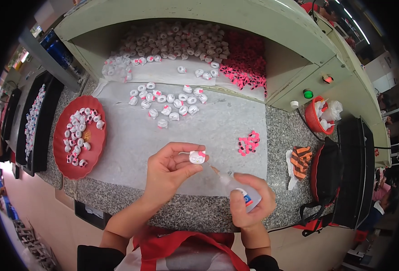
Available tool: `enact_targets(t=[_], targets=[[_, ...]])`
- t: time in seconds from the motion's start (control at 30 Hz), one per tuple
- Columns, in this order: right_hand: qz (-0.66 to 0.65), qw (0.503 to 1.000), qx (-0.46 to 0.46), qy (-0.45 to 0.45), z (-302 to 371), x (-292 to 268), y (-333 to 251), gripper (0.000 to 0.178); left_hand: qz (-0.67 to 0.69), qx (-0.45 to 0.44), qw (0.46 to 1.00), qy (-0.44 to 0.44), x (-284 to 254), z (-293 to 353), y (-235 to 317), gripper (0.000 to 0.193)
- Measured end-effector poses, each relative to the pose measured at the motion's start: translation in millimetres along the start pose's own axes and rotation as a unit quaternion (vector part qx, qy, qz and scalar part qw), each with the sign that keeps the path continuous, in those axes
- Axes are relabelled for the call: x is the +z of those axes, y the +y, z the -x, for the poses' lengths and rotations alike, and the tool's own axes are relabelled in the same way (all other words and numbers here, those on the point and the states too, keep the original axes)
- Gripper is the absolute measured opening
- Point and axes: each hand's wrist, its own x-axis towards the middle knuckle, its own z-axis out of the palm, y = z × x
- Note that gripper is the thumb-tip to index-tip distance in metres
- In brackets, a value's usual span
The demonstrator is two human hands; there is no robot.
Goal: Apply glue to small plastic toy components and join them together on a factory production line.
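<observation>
While your left hand (170, 169) pinches one small white figure (197, 157) in its fingers above the white sheet (217, 131), your right hand (249, 201) grips a glue bottle (235, 189), nozzle just beside the piece. Red tray (59, 153) holds a batch, likely done. Plenty left: loose white pieces (168, 101) and pink bows (248, 143) sit on the sheet, more heaped at the tabletop's (280, 135) back.
</observation>
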Motion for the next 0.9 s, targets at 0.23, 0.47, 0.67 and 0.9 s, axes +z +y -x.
enact_targets(t=[0.23, 0.47, 0.67, 0.9], targets=[[-0.232, 0.885, 0.394, 0.082, -25, -12, 78, 0.031, 0.006, -0.040, 0.999, -0.008, 4, -1, -6, 0.037], [0.373, 0.879, 0.285, -0.082, -20, 12, 98, 0.030, 0.015, -0.046, 0.999, -0.015, 3, 0, -13, 0.038], [0.112, 0.934, 0.334, -0.049, -27, 2, 76, 0.018, 0.002, -0.046, 0.999, -0.003, 2, -3, -19, 0.037], [-0.132, 0.966, 0.201, -0.099, -20, 20, 27, 0.014, -0.013, -0.028, 0.999, -0.017, 4, -2, -27, 0.033]])
